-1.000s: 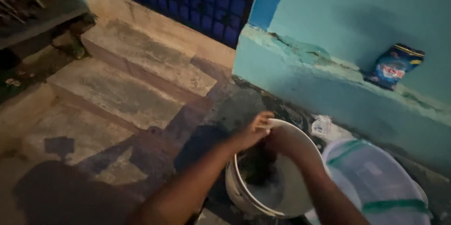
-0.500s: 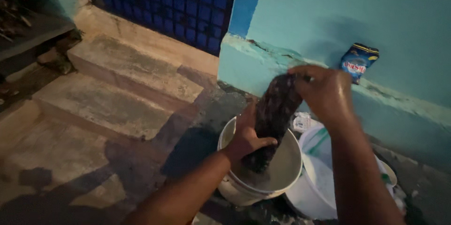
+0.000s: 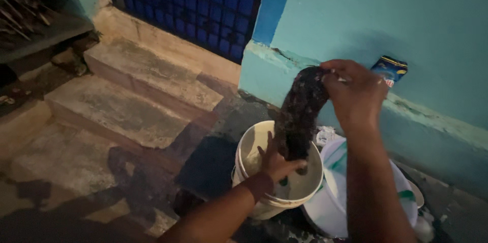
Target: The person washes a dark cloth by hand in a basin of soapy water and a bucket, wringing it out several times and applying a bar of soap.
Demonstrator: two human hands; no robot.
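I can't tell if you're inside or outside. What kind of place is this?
Probably an outdoor washing spot by a house door. Worn concrete steps lead to a blue grille door, and both hands hold a wet dark cloth over a white bucket beside a teal wall.

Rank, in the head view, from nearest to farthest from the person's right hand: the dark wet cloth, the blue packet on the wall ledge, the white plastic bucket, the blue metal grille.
1. Dark wet cloth: gripped at its top by the right hand.
2. Blue packet: just right, on the ledge.
3. White plastic bucket: below, left.
4. Blue metal grille: upper left.
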